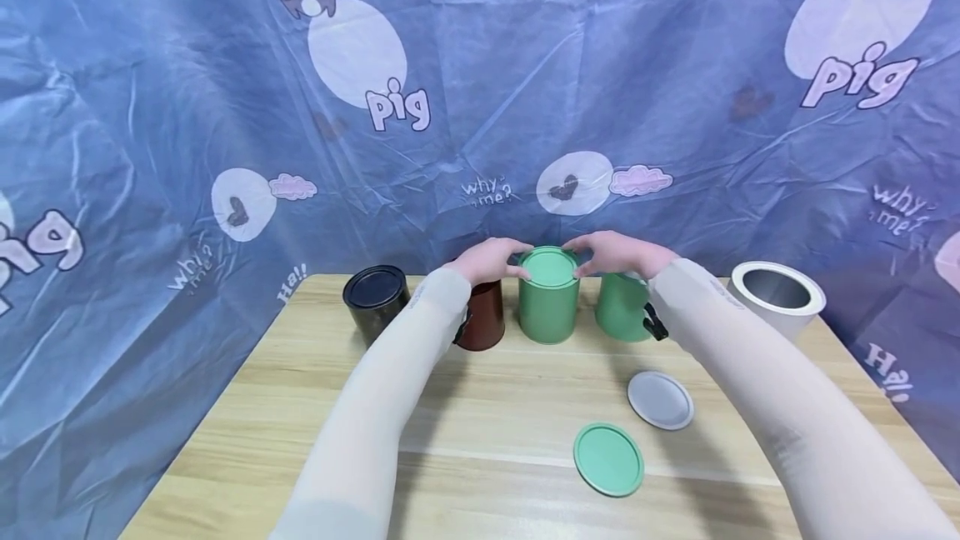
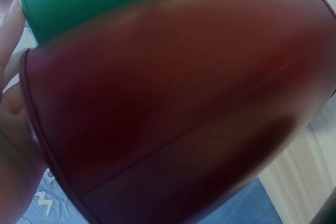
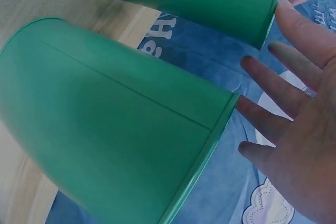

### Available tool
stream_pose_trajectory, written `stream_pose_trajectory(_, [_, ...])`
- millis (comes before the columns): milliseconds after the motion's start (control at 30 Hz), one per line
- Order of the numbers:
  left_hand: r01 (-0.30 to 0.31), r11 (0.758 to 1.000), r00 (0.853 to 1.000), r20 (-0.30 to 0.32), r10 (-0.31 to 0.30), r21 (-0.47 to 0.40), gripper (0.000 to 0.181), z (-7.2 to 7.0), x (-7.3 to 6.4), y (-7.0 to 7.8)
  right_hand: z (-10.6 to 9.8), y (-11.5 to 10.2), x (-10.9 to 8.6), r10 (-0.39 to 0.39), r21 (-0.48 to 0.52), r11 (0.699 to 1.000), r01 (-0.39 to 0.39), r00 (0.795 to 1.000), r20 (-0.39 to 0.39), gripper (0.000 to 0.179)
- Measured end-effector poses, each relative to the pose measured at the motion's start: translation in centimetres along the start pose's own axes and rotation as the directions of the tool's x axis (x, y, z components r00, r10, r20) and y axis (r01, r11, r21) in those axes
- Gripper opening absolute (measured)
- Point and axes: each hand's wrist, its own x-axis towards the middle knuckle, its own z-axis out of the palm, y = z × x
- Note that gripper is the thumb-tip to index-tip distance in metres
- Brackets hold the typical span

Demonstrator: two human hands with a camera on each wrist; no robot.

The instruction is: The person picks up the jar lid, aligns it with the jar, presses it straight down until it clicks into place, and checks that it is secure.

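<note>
Supporting the work area, a wood-grain table (image 1: 300,423) carries a row of cans along its far side: a white can (image 1: 791,322) with an uncovered top, a right green can (image 1: 625,311), a middle green can (image 1: 549,315), a brown can (image 1: 486,319) and a black can (image 1: 377,307). The middle green can stands upright between the brown can and the right green can. The left hand (image 1: 492,260) and right hand (image 1: 618,253) meet its rim from opposite sides, fingers apart, neither visibly clamped. A fitted lid (image 1: 550,267) tops this can; a loose green lid (image 1: 608,459) and a gray lid (image 1: 661,400) lie nearer the person. The step appears to be seating or loosening the fitted lid; which cannot be told. Seating would call for even downward pressure; removal, an even lift.
</note>
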Motion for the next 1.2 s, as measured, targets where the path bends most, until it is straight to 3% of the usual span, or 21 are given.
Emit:
stream_pose_trajectory(200, [-0.007,1.0,1.0,-0.003,0.007,0.004,0.073,0.3,-1.6,0.8,0.8,0.2,-1.7,-0.104,-0.061,0.993,0.1,0.992,-0.067,0.069])
stream_pose_trajectory(400, [-0.06,0.997,0.998,-0.015,0.061,0.052,0.076,0.2,-3.0,1.9,1.1,-0.3,-3.7,-0.179,-0.114,0.979,0.166,0.978,-0.111,0.073])
stream_pose_trajectory(767, [-0.153,0.957,0.986,-0.028,0.165,0.246,0.074,1.0,-5.2,4.1,1.6,-0.9,-6.7,-0.217,-0.179,0.966,0.188,0.963,-0.161,0.076])
stream_pose_trajectory(933, [-0.173,0.943,0.981,-0.036,0.191,0.285,0.073,1.6,-6.1,4.4,2.3,-0.6,-8.3,-0.221,-0.172,0.967,0.189,0.956,-0.192,0.079])
stream_pose_trajectory(1200, [-0.204,0.926,0.974,-0.034,0.226,0.317,0.074,2.7,-7.4,4.8,3.9,0.0,-11.3,-0.277,-0.172,0.956,0.239,0.928,-0.25,0.078])
